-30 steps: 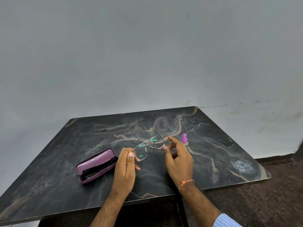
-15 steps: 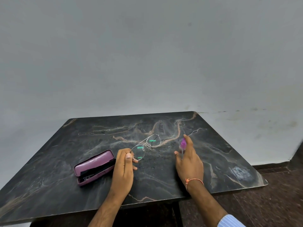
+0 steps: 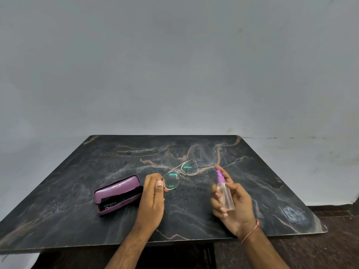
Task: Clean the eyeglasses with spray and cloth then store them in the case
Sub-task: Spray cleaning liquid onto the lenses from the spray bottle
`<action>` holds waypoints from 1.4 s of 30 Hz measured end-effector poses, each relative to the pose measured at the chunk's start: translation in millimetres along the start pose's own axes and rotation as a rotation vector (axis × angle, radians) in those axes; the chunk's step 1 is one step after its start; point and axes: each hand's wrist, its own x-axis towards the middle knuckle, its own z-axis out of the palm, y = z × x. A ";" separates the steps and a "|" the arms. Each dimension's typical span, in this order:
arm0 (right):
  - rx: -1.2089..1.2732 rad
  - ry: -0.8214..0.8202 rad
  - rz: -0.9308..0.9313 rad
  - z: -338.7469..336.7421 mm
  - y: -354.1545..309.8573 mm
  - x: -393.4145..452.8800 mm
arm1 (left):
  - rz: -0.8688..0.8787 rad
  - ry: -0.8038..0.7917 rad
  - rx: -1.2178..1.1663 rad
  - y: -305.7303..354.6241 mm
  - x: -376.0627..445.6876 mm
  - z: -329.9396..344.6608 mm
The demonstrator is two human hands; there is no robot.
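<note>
Eyeglasses (image 3: 179, 176), a thin metal-framed pair with clear lenses showing green reflections, are held up over the dark marble tabletop (image 3: 262, 171) by the left hand (image 3: 152, 200), whose thumb and fingers pinch the rim of the lens nearer the person. We judge this edge grip keeps skin off the lens faces and turns them toward the spray. Right of the eyeglasses, and apart from them, the right hand (image 3: 235, 202) wraps its fingers around a small clear spray bottle with a purple pump top (image 3: 224, 191), held nearly upright; the forefinger rises beside the purple top, where we judge it is placed to press the pump. Which way the nozzle faces we cannot tell. Left of the eyeglasses, an open purple hard eyeglass case (image 3: 118, 194) lies on the tabletop with its lid raised; a dark lining or insert with small white lettering shows inside. Whether this is the cloth we cannot tell, and we see no cloth elsewhere. We judge the task to be at the spraying step, with wiping and storing not yet done. Beyond the eyeglasses, the veined tabletop runs back to a plain grey wall (image 3: 174, 65); dark flooring (image 3: 334, 249) shows to the right.
</note>
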 end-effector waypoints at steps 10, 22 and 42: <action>-0.395 0.238 -0.177 13.3 13.9 3.5 | 0.086 -0.037 0.000 3.7 -0.8 4.2; -1.545 0.445 -0.700 26.5 39.8 17.1 | 0.113 -0.022 0.114 -8.3 1.4 5.5; -1.439 0.342 -0.671 31.6 41.3 10.4 | 0.109 -0.061 0.146 -9.8 0.4 5.6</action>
